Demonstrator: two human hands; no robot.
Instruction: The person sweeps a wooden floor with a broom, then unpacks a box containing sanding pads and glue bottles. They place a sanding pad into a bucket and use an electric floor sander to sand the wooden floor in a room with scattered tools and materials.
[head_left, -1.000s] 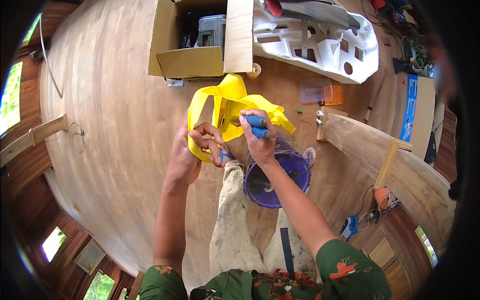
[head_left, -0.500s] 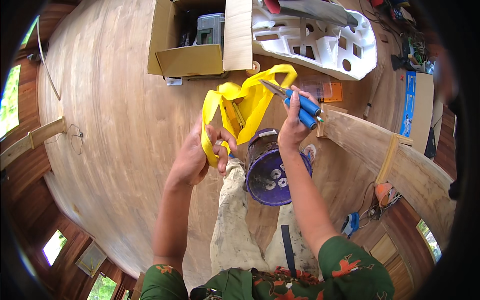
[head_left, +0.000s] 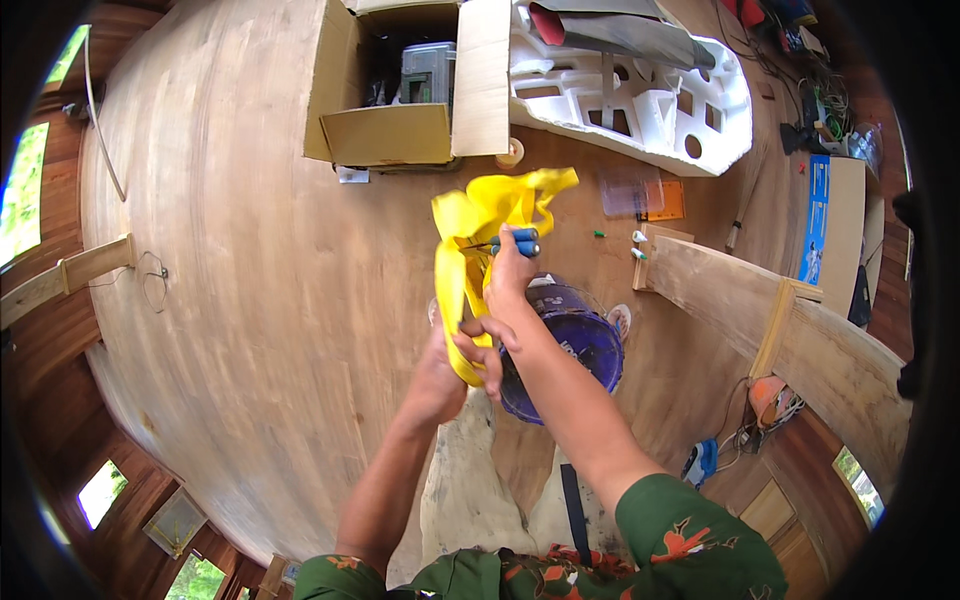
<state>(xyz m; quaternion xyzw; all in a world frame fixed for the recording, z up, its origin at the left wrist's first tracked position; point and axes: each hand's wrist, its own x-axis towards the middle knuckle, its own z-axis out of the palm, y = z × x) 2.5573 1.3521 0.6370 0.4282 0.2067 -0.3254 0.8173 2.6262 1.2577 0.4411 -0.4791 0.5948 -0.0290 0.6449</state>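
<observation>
Two hands work above a brown wooden floor, whose boards run far off to their left, toward dark timber walls with small bright windows. Beyond the hands stand an open cardboard box and, right of it, a white foam packing piece; their near edges bound the space ahead. To the hands' right, past a clear plastic box and an orange case, a long wooden plank borders that side. A purple bucket sits close by, below and right of the right hand, partly behind the forearm, leaving the broadest stretch of floor leftward.

The yellow fabric bag is crumpled, its upper part spread beyond both hands and one strap hanging toward the wearer. The left hand has its fingers partly curled around that strap. The right hand is closed round blue-handled pliers, held against the bag, their tips hard to make out.
</observation>
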